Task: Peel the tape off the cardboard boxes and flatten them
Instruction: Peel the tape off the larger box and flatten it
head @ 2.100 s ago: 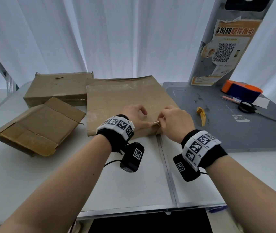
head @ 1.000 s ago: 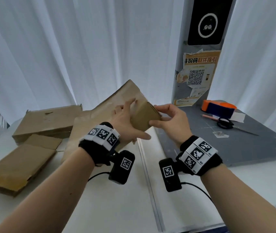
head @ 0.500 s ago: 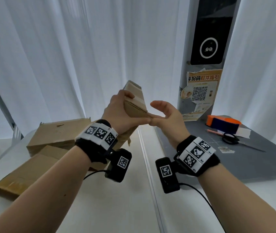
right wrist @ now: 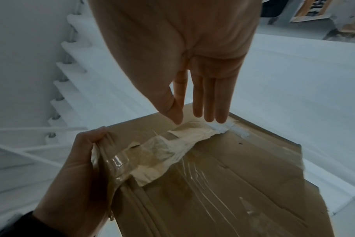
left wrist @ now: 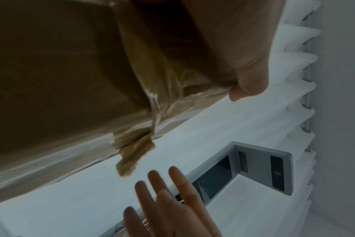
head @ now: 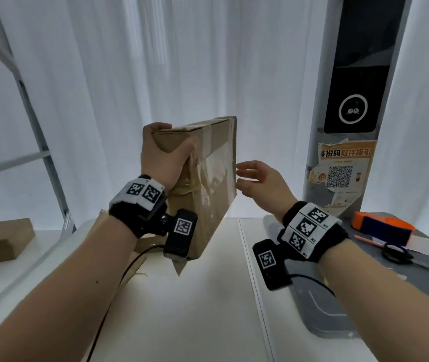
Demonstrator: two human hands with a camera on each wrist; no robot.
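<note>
A brown cardboard box is raised on end above the white table. My left hand grips its upper left corner, thumb pressed on crumpled clear tape that runs across the face. In the left wrist view the box fills the top and a loose tape end hangs from its edge. My right hand is open just right of the box, fingers straight. In the right wrist view its fingertips hover at the top edge of the box, beside a white tape patch.
A small cardboard box sits far left. More cardboard lies behind my left wrist. On the grey mat at right are an orange-and-blue tape dispenser, scissors and a pen. A grey pillar with a poster stands behind.
The box came up off the table and turned on end, carried by the left hand. The right hand let go of the tape and now stays open beside the box.
</note>
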